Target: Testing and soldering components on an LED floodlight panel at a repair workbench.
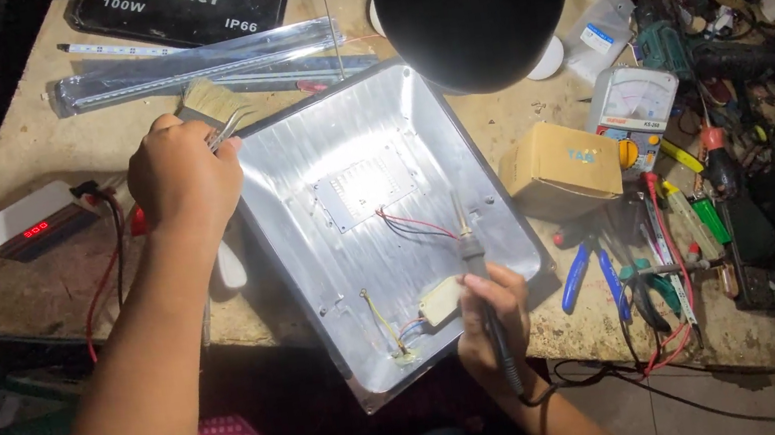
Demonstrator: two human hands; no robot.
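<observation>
My right hand [491,309] grips the soldering iron [468,242] like a pen, tip up over the metal lamp housing [459,152] in the middle of the worktop [24,147], just beside the red and black wires [408,223]. My left hand [180,176] pinches tweezers [229,129] at the housing's far left corner. I think one slip could let the tip scorch the wire insulation or the LED board [365,185].
</observation>
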